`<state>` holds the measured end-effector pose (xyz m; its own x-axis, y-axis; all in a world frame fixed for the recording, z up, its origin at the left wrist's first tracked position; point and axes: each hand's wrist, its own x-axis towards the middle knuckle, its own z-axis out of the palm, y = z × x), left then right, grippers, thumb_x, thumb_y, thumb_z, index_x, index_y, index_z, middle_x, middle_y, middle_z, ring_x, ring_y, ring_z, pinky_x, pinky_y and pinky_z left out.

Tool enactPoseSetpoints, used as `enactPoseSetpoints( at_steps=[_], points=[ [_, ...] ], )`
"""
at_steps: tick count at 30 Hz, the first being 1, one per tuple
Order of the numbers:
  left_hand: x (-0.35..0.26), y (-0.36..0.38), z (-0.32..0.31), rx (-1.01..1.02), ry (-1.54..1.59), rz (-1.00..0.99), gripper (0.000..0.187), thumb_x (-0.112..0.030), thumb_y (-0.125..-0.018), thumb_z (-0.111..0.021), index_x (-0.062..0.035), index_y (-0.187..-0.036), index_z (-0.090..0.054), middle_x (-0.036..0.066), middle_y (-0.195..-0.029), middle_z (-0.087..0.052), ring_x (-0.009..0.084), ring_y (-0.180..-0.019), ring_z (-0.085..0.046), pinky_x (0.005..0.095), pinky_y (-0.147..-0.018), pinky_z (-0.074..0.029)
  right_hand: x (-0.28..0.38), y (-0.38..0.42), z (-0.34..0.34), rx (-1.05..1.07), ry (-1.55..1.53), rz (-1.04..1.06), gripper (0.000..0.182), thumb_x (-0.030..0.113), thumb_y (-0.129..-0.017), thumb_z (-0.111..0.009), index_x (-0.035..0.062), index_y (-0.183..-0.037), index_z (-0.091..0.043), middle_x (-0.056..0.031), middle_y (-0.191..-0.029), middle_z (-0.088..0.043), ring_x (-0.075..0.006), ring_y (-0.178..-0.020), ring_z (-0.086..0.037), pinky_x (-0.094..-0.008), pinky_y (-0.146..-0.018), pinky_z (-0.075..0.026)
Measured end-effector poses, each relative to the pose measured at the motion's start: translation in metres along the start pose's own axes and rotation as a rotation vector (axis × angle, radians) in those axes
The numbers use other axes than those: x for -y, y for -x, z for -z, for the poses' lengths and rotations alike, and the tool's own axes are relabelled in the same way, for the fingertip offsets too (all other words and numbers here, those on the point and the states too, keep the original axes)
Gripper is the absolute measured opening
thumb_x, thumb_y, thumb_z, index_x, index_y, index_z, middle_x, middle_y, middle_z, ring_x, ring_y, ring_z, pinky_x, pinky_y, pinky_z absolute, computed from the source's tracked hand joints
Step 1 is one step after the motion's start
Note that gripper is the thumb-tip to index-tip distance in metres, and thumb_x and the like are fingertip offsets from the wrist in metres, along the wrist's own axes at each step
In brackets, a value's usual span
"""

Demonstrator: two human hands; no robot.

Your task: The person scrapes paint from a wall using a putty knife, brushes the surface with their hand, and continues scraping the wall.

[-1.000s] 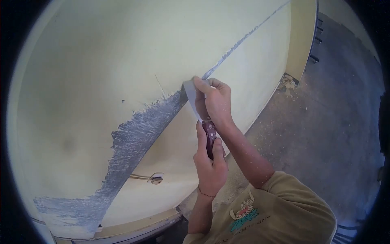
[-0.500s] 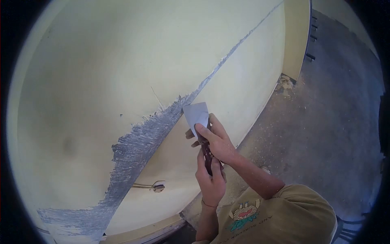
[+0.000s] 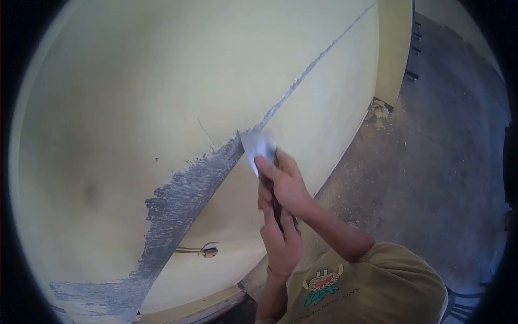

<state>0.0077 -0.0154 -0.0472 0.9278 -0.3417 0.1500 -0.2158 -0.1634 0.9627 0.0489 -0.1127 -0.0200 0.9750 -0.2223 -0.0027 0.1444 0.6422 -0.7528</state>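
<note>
A scraper with a wide metal blade (image 3: 258, 144) and a dark reddish-brown handle (image 3: 277, 211) is held in both my hands. My right hand (image 3: 291, 186) is the upper one, wrapped round the top of the handle with its thumb pressed on the blade. Lower on the handle, my left hand (image 3: 281, 245) has its fingers closed round it. The blade, blurred by motion, has its edge at the narrow part of a rough grey strip (image 3: 189, 197) bared in the cream wall (image 3: 118, 108). Ragged paint borders the strip's upper side.
Below the strip, a small fitting (image 3: 209, 250) with a short pipe or cable sticks out of the wall. Pale flakes dot the grey floor (image 3: 431, 162) on the right. A cream wall end (image 3: 393, 54) stands at upper right, with dark pegs (image 3: 413, 76) beside it.
The blade has tilted and blurred, shifting slightly up along the strip's edge. My left hand's fingers have closed in under my right hand. The grip on the scraper stays.
</note>
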Motion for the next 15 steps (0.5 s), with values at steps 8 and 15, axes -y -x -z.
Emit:
enactPoseSetpoints(
  at_steps=[8,15],
  points=[
    [-0.004,0.008,-0.008,-0.029,-0.029,0.07,0.028,-0.014,-0.1,-0.043,0.0063,-0.12,-0.045,0.011,-0.065,-0.055,0.0177,-0.055,-0.054,0.0328,-0.052,-0.042,0.004,-0.005,0.004,-0.005,0.002,-0.029,0.026,0.03,-0.098,-0.053,0.0049,-0.097,-0.044,-0.0006,-0.053,-0.039,-0.0141,-0.038,-0.044,-0.032,-0.041,-0.046],
    [0.0,0.012,-0.008,-0.003,-0.079,0.031,0.033,-0.015,-0.101,-0.042,0.0069,-0.126,-0.042,0.009,-0.065,-0.055,0.0151,-0.056,-0.053,0.0314,-0.052,-0.042,-0.004,-0.002,0.005,-0.028,-0.031,-0.054,0.026,0.028,-0.099,-0.05,0.0035,-0.094,-0.045,-0.0021,-0.054,-0.041,-0.0138,-0.038,-0.044,-0.0315,-0.04,-0.045]
  ],
)
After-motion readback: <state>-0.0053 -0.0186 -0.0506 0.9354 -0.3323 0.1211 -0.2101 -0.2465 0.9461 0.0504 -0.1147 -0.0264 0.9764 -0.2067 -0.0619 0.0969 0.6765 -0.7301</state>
